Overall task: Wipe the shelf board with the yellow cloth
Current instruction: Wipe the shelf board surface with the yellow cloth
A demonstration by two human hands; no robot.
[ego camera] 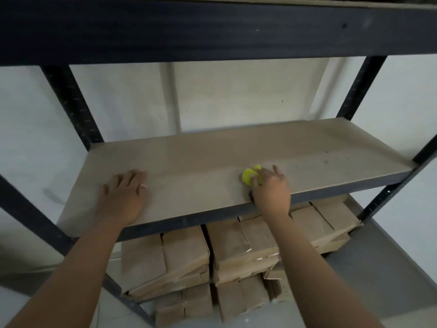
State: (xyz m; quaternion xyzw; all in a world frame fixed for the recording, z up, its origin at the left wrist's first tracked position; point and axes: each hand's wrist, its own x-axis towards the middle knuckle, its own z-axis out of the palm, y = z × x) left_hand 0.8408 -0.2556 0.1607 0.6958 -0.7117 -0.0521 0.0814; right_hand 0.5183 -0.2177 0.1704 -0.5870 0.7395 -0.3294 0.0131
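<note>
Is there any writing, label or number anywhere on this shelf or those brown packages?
None can be read.
Brown paper packages: plain wrapping and clear tape, no print visible.
Shelf board: bare, only dark specks at its right end.
Dark metal frame: no label, only slots.
Yellow cloth: no marking visible.

A storeroom: a dark metal shelving rack against bare walls, with paper-wrapped bundles stacked beneath.

Brown paper-wrapped bundles — lower shelf, white wall
</note>
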